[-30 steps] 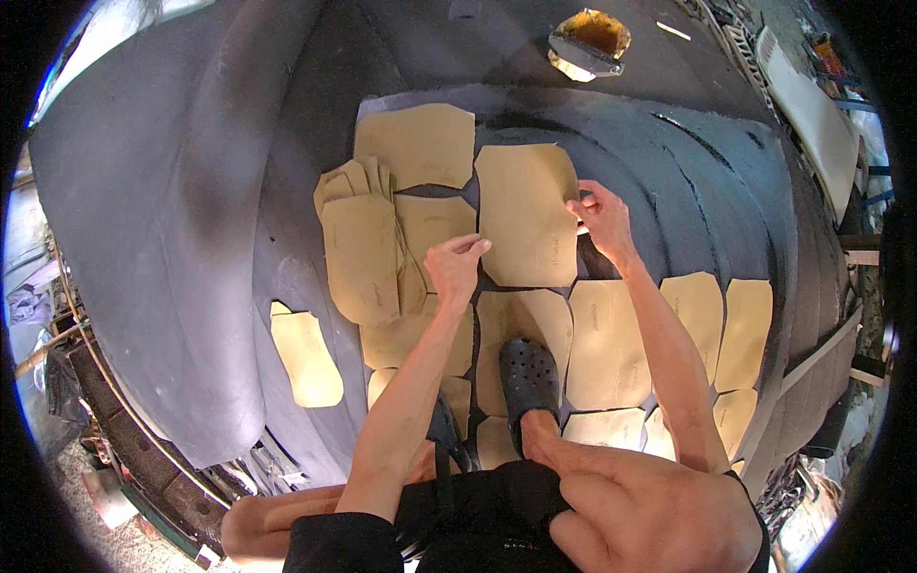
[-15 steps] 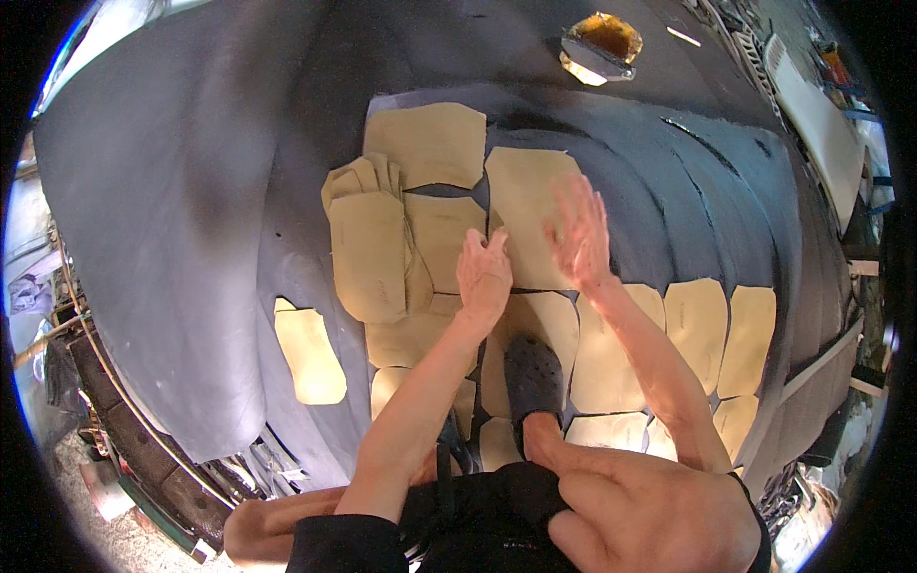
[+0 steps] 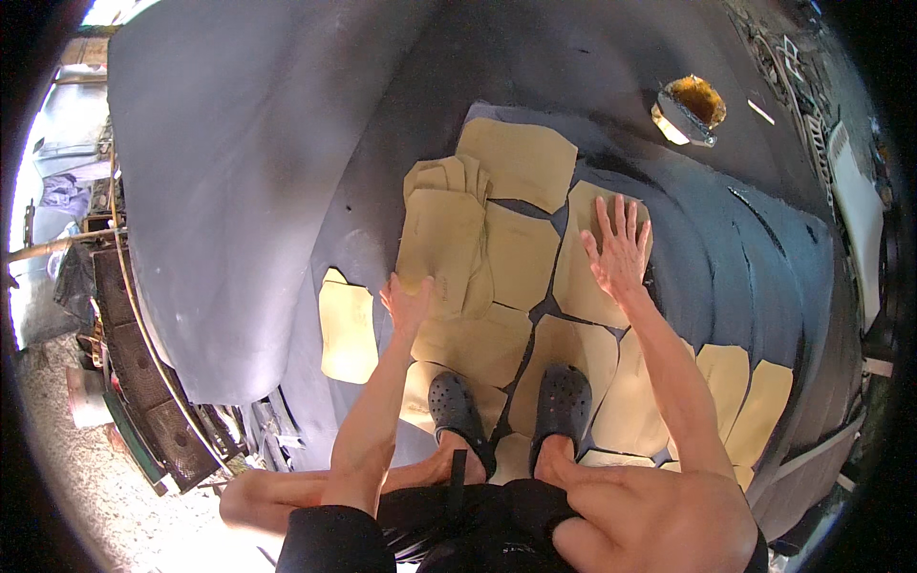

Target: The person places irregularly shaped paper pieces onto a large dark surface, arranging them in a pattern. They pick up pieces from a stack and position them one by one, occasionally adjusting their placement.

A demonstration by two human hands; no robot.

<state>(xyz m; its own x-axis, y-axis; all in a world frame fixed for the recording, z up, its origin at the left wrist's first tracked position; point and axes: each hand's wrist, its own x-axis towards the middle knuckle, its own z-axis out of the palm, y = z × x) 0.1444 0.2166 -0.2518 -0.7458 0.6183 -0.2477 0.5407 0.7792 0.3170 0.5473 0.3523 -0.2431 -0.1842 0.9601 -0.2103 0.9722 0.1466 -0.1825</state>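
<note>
Flat tan cut pieces (image 3: pixel 521 256) with rounded corners lie edge to edge on a dark blue-grey sheet (image 3: pixel 726 258). My right hand (image 3: pixel 621 250) is spread flat, fingers apart, over a large tan piece (image 3: pixel 585 277) at the upper right of the group. A fanned stack of tan pieces (image 3: pixel 441 239) rests on the group's left side. At the near left corner of that stack, my left hand (image 3: pixel 408 304) touches its edge with thumb and fingers apart; the fingertips are partly hidden. One narrow tan piece (image 3: pixel 348 329) lies alone farther left.
My feet in dark clogs (image 3: pixel 564 406) are on the near tan pieces. A cut-open container with amber contents (image 3: pixel 690 110) sits at the far right, near a small white strip (image 3: pixel 761 113). A large dark sheet (image 3: pixel 239 191) covers the left, with a pole (image 3: pixel 143 325) along its edge.
My view has shifted left. My left hand has moved from the middle pieces to the stack's near left corner. My right hand has settled flat on the large piece.
</note>
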